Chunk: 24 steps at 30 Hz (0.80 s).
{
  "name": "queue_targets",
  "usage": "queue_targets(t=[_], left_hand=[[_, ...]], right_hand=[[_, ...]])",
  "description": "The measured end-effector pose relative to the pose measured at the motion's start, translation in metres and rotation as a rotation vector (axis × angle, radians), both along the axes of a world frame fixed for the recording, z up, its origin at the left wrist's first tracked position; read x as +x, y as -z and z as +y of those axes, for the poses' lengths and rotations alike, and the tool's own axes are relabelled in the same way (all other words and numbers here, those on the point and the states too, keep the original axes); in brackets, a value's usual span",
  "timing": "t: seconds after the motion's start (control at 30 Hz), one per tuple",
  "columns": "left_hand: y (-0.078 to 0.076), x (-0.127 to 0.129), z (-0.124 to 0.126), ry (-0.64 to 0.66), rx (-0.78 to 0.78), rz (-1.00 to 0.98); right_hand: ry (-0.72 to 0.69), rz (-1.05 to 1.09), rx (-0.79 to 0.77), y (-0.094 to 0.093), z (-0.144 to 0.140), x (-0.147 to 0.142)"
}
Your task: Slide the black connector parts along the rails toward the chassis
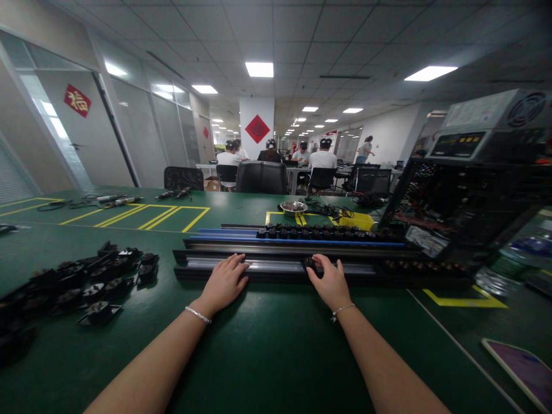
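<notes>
A long black rail [276,269] lies crosswise on the green desk [276,345], directly under both hands. The left hand [223,283] rests flat on the rail's near edge, fingers spread and holding nothing. The right hand [330,282] curls its fingertips around a small black connector part [309,263] seated in the rail's channel. Just beyond the fingers lie two more rails, one trimmed in blue [297,236] and carrying a row of the same black parts.

Well to the left of the left hand, a loose heap of black connector parts [86,282] sprawls across the desk. The rail looks unsecured, so a hard push from the right hand could slide it or knock its neighbours out of line; a part pressed in crooked might jam in the channel.

Past the right hand stands an open computer case [452,201], with a power supply unit [491,123] on top. A yellow tray [357,220] and a metal bowl [293,207] sit farther out, beyond the rails. A tablet [521,371] lies near the right forearm. Yellow tape lines [142,215] mark the desk. Across the open-plan office, seated people [321,161] work at tables under ceiling light panels [259,69].
</notes>
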<state>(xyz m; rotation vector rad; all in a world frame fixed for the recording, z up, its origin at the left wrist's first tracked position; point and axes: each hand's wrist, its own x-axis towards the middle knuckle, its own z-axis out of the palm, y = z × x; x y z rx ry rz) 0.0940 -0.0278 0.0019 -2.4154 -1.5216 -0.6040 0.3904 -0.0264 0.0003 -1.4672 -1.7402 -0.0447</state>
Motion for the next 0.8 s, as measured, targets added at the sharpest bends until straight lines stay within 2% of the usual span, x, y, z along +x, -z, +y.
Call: queue_targets(t=[0.8], left_hand=[[-0.0001, -0.0002, -0.0001, -0.008, -0.005, 0.010]], right_hand=[[-0.092, -0.027, 0.004, 0.0002, -0.0001, -0.0034]])
